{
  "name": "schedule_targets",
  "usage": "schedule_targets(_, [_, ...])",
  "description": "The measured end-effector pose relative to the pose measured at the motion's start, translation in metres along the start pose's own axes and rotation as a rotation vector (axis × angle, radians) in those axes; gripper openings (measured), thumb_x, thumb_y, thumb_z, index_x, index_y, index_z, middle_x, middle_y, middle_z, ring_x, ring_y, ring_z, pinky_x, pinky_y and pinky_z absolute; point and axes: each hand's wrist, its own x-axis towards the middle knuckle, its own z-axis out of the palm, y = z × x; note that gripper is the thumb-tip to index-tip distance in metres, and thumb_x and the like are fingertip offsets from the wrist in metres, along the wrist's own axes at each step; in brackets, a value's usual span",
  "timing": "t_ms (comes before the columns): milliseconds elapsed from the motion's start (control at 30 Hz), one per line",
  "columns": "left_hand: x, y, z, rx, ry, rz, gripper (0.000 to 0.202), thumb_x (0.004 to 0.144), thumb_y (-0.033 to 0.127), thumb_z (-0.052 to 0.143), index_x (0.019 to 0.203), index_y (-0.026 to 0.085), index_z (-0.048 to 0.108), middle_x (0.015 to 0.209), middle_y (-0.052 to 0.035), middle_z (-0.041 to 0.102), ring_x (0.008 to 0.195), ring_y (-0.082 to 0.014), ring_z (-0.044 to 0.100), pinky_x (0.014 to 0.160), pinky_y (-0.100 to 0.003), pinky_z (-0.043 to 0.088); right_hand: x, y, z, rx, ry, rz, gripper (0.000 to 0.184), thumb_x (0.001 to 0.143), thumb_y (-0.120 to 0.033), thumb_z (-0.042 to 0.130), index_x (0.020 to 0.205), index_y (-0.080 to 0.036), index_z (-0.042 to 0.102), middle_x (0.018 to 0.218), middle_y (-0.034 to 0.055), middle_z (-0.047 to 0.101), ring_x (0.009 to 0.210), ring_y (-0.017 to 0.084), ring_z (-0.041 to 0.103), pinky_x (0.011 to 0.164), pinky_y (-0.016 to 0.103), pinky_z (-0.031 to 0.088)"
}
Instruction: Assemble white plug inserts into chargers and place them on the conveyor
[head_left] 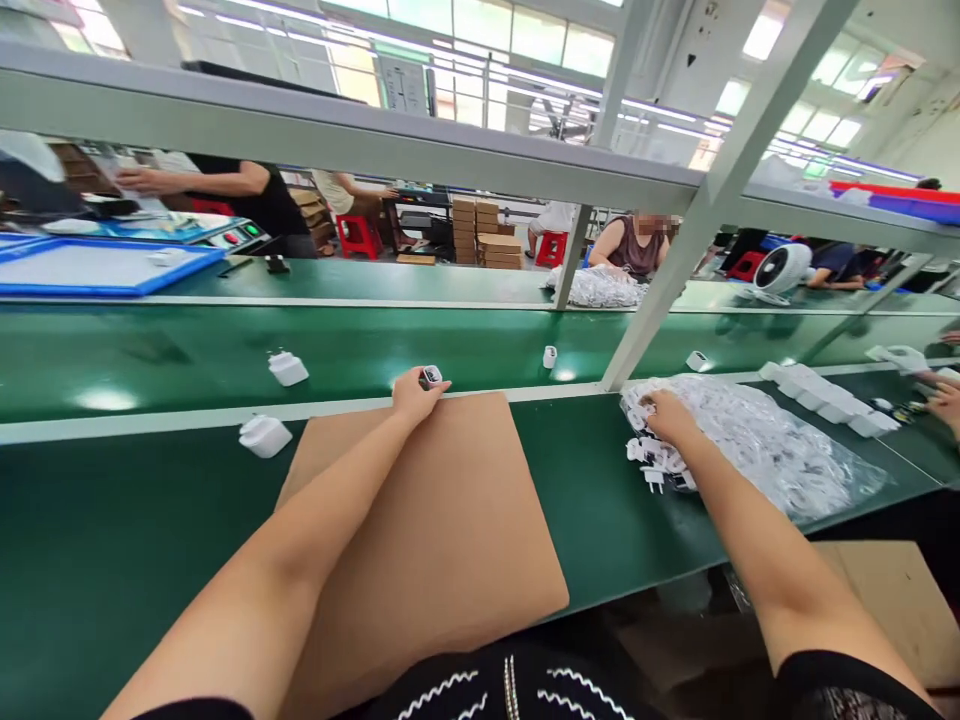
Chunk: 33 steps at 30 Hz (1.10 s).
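While the left hand (414,398) pinches a white casing (433,375) between thumb and fingers, the right hand (673,418) reaches into the white plug pieces (654,477) spilling from the mouth of a clear plastic bag (787,445). The casing sits at the left hand's fingertips, its dark opening showing, above the far edge of the bench (585,490), where a cardboard sheet (457,510) lies across to the near edge. The right hand's fingers touch the pieces at the bag's left end, close to the bench's far edge; whether they grip one, one cannot tell. Well left of the left hand, a white plug adapter (265,437) lies beside the sheet's far left corner, near the bench's far edge. Past the white rail (360,403) along that edge, another adapter (288,368) lies on the green belt (360,340).
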Motion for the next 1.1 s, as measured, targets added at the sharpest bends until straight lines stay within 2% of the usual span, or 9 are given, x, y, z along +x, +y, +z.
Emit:
schedule_targets(167, [-0.066, 0.027, 0.002, -0.215, -0.161, 0.119, 0.052, 0.073, 0.049, 0.079, 0.113, 0.017, 0.066, 0.102, -0.0066, 0.071, 0.092, -0.0214, 0.064, 0.087, -0.035, 0.052, -0.024, -0.007, -0.012, 0.104, 0.019, -0.107, 0.038, 0.071, -0.007, 0.061, 0.106, -0.017, 0.073, 0.110, 0.0113, 0.070, 0.103, 0.024, 0.065, 0.096, 0.033, 0.049])
schedule_targets(267, [-0.107, 0.036, -0.001, -0.252, -0.243, 0.146, 0.053, 0.069, 0.054, 0.082, 0.108, 0.019, 0.068, 0.099, -0.0052, 0.071, 0.091, -0.0223, 0.064, 0.087, -0.036, 0.052, -0.038, -0.028, -0.018, 0.497, 0.037, -0.151, 0.035, 0.074, -0.018, 0.069, 0.109, -0.020, 0.067, 0.101, 0.0085, 0.073, 0.098, 0.025, 0.068, 0.090, 0.037, 0.054])
schedule_targets(433, [-0.143, 0.045, 0.001, -0.119, -0.210, 0.143, 0.048, 0.065, 0.050, 0.089, 0.098, 0.022, 0.068, 0.101, -0.0070, 0.071, 0.096, -0.0266, 0.064, 0.089, -0.041, 0.051, -0.060, -0.113, -0.003, 1.098, -0.181, -0.321, 0.051, 0.071, -0.035, 0.083, 0.114, -0.026, 0.056, 0.109, 0.0053, 0.073, 0.095, 0.022, 0.074, 0.087, 0.040, 0.060])
schedule_targets(567, [-0.147, 0.044, 0.006, 0.068, -0.119, 0.062, 0.054, 0.059, 0.054, 0.094, 0.090, 0.021, 0.064, 0.095, -0.0094, 0.069, 0.097, -0.0324, 0.062, 0.091, -0.047, 0.049, -0.073, -0.193, 0.021, 1.245, -0.366, -0.482, 0.052, 0.073, -0.041, 0.084, 0.114, -0.027, 0.055, 0.110, 0.0048, 0.071, 0.089, 0.021, 0.073, 0.082, 0.041, 0.062])
schedule_targets(667, [-0.149, 0.032, 0.000, 0.055, -0.122, 0.033, 0.071, 0.049, 0.058, 0.097, 0.099, 0.021, 0.063, 0.103, -0.0109, 0.069, 0.105, -0.0350, 0.060, 0.096, -0.050, 0.049, -0.079, -0.231, 0.038, 1.296, -0.427, -0.538, 0.056, 0.071, -0.040, 0.086, 0.115, -0.027, 0.054, 0.113, 0.0065, 0.072, 0.095, 0.021, 0.072, 0.084, 0.040, 0.061])
schedule_targets(767, [-0.155, 0.018, -0.013, -0.075, -0.196, 0.099, 0.100, 0.045, 0.053, 0.100, 0.131, 0.022, 0.058, 0.133, -0.0147, 0.062, 0.122, -0.0358, 0.055, 0.107, -0.051, 0.045, -0.081, -0.243, 0.053, 1.319, -0.471, -0.468, 0.061, 0.070, -0.041, 0.088, 0.117, -0.028, 0.052, 0.108, 0.0046, 0.075, 0.088, 0.020, 0.073, 0.081, 0.038, 0.060])
schedule_targets(833, [-0.157, 0.011, -0.019, -0.158, -0.254, 0.160, 0.097, 0.059, 0.047, 0.095, 0.143, 0.025, 0.052, 0.142, -0.0136, 0.058, 0.130, -0.0338, 0.051, 0.112, -0.050, 0.043, -0.081, -0.241, 0.061, 1.309, -0.490, -0.368, 0.057, 0.070, -0.044, 0.088, 0.113, -0.027, 0.054, 0.100, 0.0030, 0.076, 0.080, 0.019, 0.073, 0.076, 0.037, 0.059])
schedule_targets(1000, [-0.156, 0.012, -0.016, -0.113, -0.251, 0.178, 0.032, 0.083, 0.034, 0.076, 0.113, 0.024, 0.071, 0.113, -0.0078, 0.073, 0.113, -0.0292, 0.060, 0.101, -0.047, 0.047, -0.082, -0.235, 0.071, 1.365, -0.536, -0.202, 0.046, 0.070, -0.052, 0.087, 0.102, -0.024, 0.068, 0.099, 0.0058, 0.078, 0.089, 0.024, 0.075, 0.087, 0.042, 0.060])
schedule_targets(1100, [-0.156, 0.017, -0.013, -0.107, -0.215, 0.170, 0.041, 0.076, 0.037, 0.083, 0.113, 0.024, 0.071, 0.110, -0.0062, 0.074, 0.105, -0.0275, 0.062, 0.095, -0.044, 0.049, -0.081, -0.236, 0.076, 1.383, -0.571, -0.208, 0.057, 0.062, -0.047, 0.094, 0.109, -0.026, 0.068, 0.102, 0.0049, 0.077, 0.098, 0.025, 0.075, 0.100, 0.047, 0.057])
